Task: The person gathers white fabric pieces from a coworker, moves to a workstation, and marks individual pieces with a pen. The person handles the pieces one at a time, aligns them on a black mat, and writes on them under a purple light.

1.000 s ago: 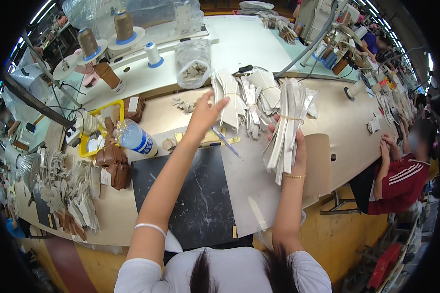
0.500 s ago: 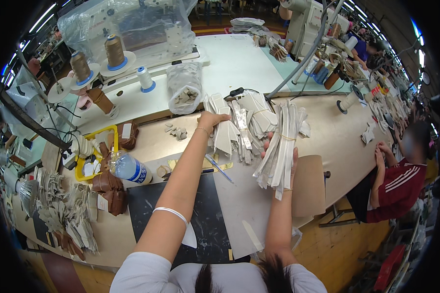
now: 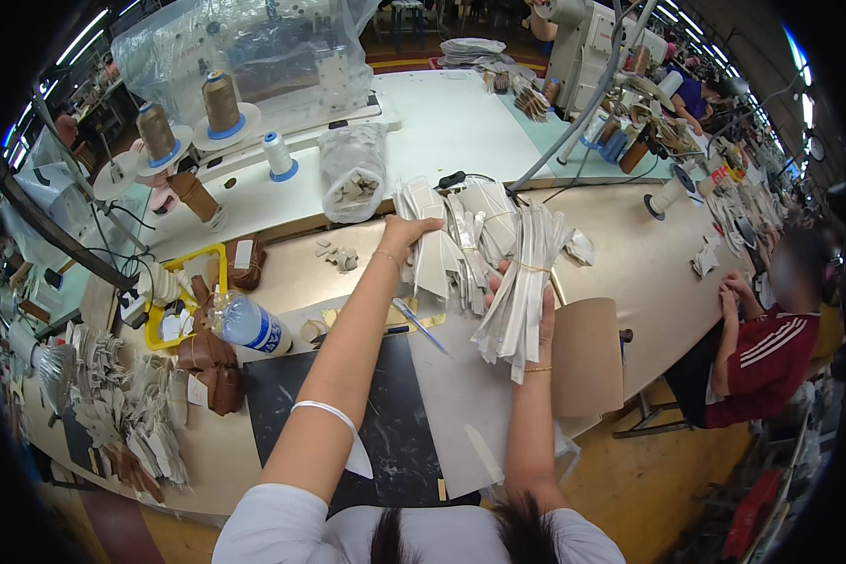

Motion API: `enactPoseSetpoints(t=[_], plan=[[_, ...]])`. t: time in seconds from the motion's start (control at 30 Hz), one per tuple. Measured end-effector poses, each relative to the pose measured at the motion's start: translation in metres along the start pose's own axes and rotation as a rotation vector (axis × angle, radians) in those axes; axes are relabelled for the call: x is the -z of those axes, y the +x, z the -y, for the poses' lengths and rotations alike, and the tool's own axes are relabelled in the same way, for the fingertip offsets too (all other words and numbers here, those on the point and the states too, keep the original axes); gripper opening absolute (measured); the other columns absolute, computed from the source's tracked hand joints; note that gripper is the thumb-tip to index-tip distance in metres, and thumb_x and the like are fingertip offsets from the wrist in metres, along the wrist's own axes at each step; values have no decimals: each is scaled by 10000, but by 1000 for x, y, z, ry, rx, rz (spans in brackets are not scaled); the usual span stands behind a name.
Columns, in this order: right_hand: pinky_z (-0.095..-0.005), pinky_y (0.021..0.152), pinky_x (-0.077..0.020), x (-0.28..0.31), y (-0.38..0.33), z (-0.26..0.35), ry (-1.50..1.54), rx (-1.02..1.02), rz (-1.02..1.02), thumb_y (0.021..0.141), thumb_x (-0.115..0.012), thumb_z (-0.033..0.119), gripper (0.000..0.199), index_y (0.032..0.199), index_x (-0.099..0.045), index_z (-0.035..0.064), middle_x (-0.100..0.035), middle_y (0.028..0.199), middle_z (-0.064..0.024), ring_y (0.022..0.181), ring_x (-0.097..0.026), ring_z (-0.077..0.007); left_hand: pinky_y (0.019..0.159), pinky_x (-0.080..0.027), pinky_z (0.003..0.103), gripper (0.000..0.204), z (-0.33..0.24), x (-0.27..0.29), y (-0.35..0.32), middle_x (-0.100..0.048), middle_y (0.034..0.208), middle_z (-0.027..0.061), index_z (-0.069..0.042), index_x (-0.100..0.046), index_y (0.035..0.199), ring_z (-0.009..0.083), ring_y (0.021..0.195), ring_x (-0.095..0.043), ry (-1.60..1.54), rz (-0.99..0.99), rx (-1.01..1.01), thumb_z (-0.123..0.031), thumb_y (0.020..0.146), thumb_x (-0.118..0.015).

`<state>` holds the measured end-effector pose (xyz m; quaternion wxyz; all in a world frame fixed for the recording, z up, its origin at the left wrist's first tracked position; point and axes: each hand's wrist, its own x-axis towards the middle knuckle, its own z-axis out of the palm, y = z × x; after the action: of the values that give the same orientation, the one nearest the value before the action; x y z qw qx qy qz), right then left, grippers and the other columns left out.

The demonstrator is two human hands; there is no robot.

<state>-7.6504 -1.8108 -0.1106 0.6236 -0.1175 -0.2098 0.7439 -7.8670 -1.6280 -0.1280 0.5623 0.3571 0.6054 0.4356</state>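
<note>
My right hand (image 3: 543, 324) is closed around a long bundle of pale off-white strips (image 3: 526, 291), held together by a rubber band and tilted over the table. My left hand (image 3: 406, 235) grips the upper left side of another pale bundle (image 3: 430, 258), the thumb side laid across it and some fingers hidden. Between the hands stands a narrower banded bundle (image 3: 467, 240). Behind it, a wider pale bundle (image 3: 491, 211) lies partly covered. A pen (image 3: 423, 327) rests on the grey sheet just below the bundles.
Left of my arm are a water bottle (image 3: 252, 324), a yellow basket (image 3: 218, 258), brown leather bundles (image 3: 211, 367) and heaped pale pieces (image 3: 141, 423). A plastic bag of scraps (image 3: 352, 174) and thread cones (image 3: 223, 103) stand behind. A brown board (image 3: 587, 362) and a seated person (image 3: 771, 348) are at right.
My right hand has moved a little left with its bundle, closer to the other bundles. Some pale pieces behind it now show more fully. My left hand stays almost in place.
</note>
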Motion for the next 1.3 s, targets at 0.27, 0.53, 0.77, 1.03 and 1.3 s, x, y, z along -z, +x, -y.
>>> enactPoseSetpoints(t=[0.27,0.53,0.77,1.03,1.3], plan=[[-406,863,-611,-2,8,4,-118,-26,16,865,-699,452,830,1451,-348,-19,-527,1335,-174,1105,-622,-291,841,-575,397,1008,-30,39,-17,-594,1195,291,120,-374,1282,339,1023,-665,269,11,-268,-246,535,-944],[-313,748,-612,-19,49,10,-385,-117,-101,902,-629,462,729,1394,-452,-47,-676,1039,-173,831,-703,-235,808,-580,370,894,-111,103,-89,-621,1159,213,63,-409,1293,276,975,-677,76,163,-405,-245,618,-907],[-330,753,-612,-9,109,0,-355,-224,-140,874,-716,295,490,1241,-571,4,-695,1043,-109,861,-706,-209,908,-514,343,978,-129,185,-286,-590,1212,128,18,-391,1387,222,1034,-628,-265,95,-422,-287,607,-896],[-355,946,-493,-19,161,-39,-1945,-126,-112,789,-773,398,828,1394,-411,-37,-575,1267,-243,1104,-614,-305,1042,-426,337,1146,12,278,-386,-506,1380,110,27,-285,1498,210,1221,-536,-333,201,77,-256,568,-893],[-459,930,-470,-70,113,-117,-2390,534,-23,854,-701,286,434,1213,-618,55,-610,1229,-158,1111,-566,-334,1059,-428,333,1008,90,272,-374,-525,1374,88,-15,-303,1502,207,1220,-550,-420,265,235,-129,656,-839]])
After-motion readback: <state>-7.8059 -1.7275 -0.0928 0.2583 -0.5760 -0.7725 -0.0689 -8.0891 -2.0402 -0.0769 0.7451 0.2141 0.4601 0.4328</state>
